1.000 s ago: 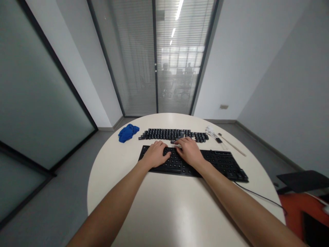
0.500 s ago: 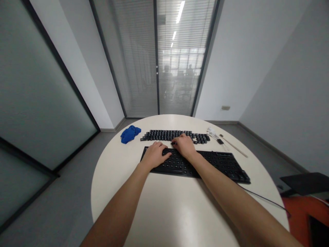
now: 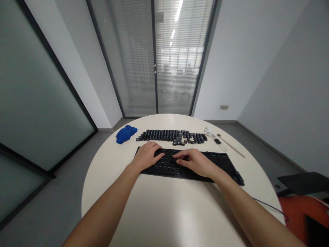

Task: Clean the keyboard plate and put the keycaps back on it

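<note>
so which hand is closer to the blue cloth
The left hand, at the left end of the black keyboard; the right hand is over its middle, farther from the blue cloth.

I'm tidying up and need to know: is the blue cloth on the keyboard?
No, the blue cloth lies on the table, left of the loose keycaps.

Resting left hand [image 3: 147,157] on left part of keyboard [image 3: 167,165]. Holding right hand [image 3: 195,161] over its middle, nearly closed; can't tell if gripping anything. Beyond, on table [image 3: 154,212]: loose keys [image 3: 159,135] in rows, blue cloth [image 3: 125,134] at left, stick [image 3: 233,146] at right.
</note>
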Demonstrator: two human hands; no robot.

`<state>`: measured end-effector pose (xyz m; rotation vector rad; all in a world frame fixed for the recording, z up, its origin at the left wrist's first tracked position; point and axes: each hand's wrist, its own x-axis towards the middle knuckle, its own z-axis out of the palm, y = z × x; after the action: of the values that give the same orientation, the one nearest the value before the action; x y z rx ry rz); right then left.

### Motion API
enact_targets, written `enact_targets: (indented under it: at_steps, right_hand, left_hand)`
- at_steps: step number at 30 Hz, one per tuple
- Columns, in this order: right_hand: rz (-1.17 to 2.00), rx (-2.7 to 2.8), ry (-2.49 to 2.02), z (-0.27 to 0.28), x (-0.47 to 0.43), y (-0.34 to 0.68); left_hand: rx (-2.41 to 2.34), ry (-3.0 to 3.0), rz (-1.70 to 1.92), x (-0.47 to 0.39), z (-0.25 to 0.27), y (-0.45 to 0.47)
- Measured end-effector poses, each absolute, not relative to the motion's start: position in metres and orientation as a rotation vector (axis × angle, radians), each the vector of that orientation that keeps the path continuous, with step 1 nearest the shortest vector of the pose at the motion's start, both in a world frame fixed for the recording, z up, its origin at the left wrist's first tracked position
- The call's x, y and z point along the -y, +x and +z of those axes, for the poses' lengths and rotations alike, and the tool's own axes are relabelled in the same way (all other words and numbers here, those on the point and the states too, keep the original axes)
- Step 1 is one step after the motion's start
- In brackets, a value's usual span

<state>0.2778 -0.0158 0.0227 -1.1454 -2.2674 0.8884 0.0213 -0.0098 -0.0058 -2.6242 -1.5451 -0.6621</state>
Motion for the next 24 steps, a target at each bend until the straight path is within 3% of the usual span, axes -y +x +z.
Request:
enact_targets:
  at_steps: [3,6,17,24]
  right_hand:
    - [1.202,2.361,-1.077,0.028,0.022,0.291]
    - [1.298,2.386,-1.083,0.027,0.019,0.297]
    - [1.242,2.418,-1.002,0.017,0.016,0.296]
    - [1.016,2.529,-0.99,0.023,0.021,0.292]
  left_hand:
    - [1.498,-2.68,-0.817,0.019,-0.001,0.023]
    - [1.356,-2.834,-0.887,0.03,0.002,0.031]
    - [1.187,-3.09,-0.75,0.041,-0.001,0.047]
    - [1.159,-3.078,-0.751,0.042,0.0,0.048]
